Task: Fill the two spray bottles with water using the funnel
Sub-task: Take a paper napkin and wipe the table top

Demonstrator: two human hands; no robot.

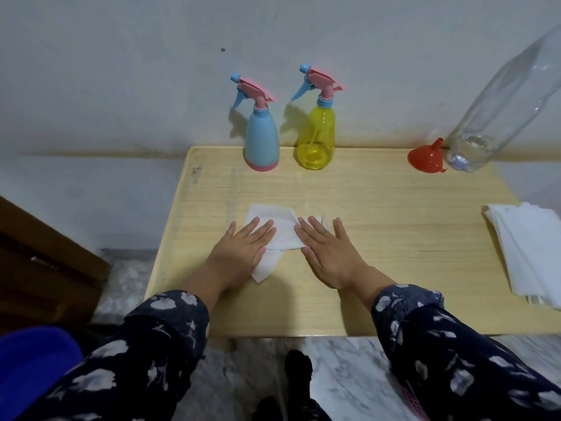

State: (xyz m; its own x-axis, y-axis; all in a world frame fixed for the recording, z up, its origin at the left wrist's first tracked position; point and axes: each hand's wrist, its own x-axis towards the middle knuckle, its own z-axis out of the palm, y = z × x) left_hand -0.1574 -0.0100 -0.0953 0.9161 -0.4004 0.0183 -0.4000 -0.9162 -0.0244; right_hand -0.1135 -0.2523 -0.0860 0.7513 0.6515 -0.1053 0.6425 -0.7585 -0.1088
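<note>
A blue spray bottle (261,138) and a yellow see-through spray bottle (317,132) stand upright at the back edge of the wooden table (379,208), both with pink and blue trigger heads screwed on. A red funnel (423,158) lies mouth down at the back right, beside a tall clear plastic bottle (498,104) with a little water at its bottom. My left hand (243,247) and my right hand (326,247) lie flat with straight fingers on a white tissue (280,226) in the middle of the table.
A stack of white tissues (531,250) lies at the table's right edge. A dark wooden piece of furniture (45,262) stands on the left. A blue round object (33,369) is at the lower left. The wall is right behind the table.
</note>
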